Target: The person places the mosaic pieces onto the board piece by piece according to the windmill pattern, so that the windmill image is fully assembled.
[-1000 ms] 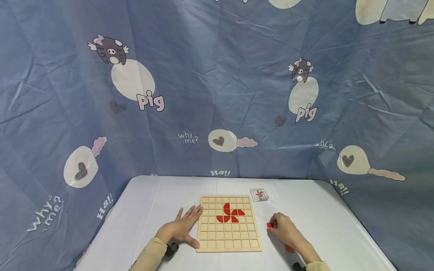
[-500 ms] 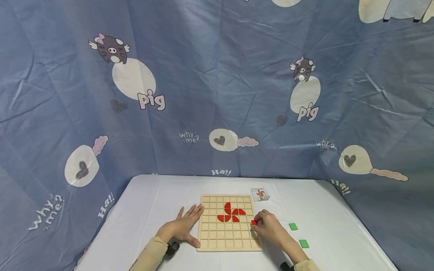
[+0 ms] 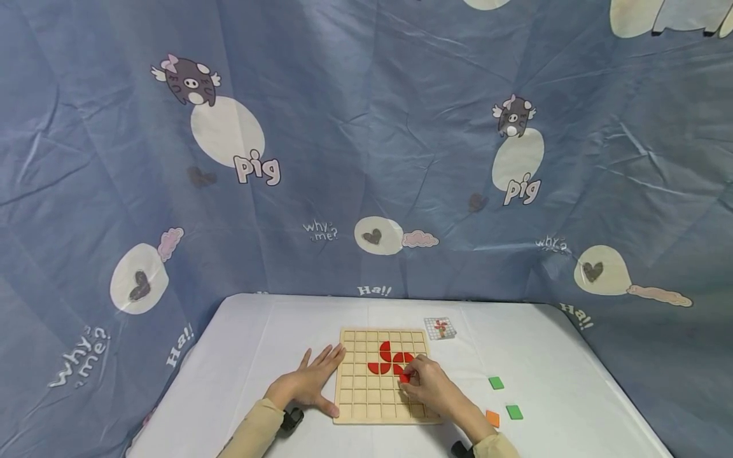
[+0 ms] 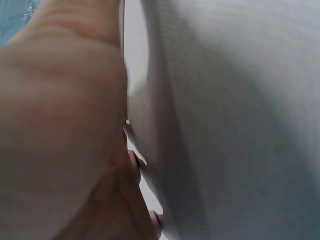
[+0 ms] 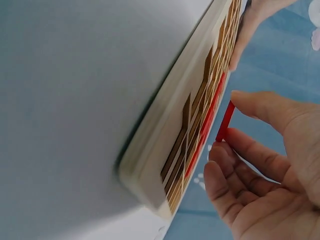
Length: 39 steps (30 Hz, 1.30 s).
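A wooden grid board lies on the white table, with several red rounded pieces set in its squares in a pinwheel shape. My left hand is spread, fingers straight, its fingertips and thumb at the board's left edge. Over the right half of the board, my right hand pinches a flat red tile between thumb and index finger. In the right wrist view the tile is held on edge, just off the board. The left wrist view shows mostly my palm and shaded white cloth.
Two green tiles and an orange tile lie on the table right of the board. A small clear card or box with a printed grid and pinwheel picture sits behind the board's right corner. A blue patterned curtain hangs behind.
My right hand has carried the red tile leftward from the table to over the board. The green and orange tiles have come into view from behind it. The left hand stays put.
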Available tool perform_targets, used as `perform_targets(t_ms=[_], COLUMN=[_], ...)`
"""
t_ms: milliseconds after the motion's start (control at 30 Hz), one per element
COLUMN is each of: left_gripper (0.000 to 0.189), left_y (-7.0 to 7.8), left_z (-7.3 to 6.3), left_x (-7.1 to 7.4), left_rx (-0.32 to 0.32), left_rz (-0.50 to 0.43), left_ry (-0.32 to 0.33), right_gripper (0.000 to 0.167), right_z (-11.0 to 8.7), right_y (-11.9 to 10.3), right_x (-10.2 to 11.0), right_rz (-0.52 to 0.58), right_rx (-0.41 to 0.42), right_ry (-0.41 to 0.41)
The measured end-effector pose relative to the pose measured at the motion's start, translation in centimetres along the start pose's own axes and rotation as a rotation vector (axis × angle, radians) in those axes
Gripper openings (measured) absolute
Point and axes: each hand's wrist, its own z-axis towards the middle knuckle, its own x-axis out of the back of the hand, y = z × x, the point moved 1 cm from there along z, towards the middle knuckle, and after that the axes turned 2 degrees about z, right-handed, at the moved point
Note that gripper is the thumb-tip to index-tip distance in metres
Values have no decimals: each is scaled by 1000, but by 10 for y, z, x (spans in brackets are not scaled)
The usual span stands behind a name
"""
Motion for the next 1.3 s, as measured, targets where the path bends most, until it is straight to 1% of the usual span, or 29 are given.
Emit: perform_targets(t_ms=[100,333,500,733,867,1100,1300], left_gripper=[134,133,133,134,134,133,133], left_y=[1,2,1,1,2,3,3], left_z=[-1,-1,-2,-3,-3,-3,-4], left_x=[-1,-1,-2,-2,0,2,3], left_rx=[-1,-1,1,-5,1,-5,-15], left_rz=[-5,-28,-16,-12,-18,-17,-24], left_ry=[-2,-13,-12,-10,-8,-7,-6], right_gripper=[20,18,17,19,19,17,12], right_z=[2,2,4,7,8,9,10], right_y=[-1,-2,-2,0,1,1,0], right_x=[-5,-11,-11,-12,-12,-10,-7], right_rz=[-22,11,9,20,34,22,-23], right_rx=[9,-12,0,-31,-27,1,75], right_ry=[-2,-53,-47,-60,-54,-59,-69])
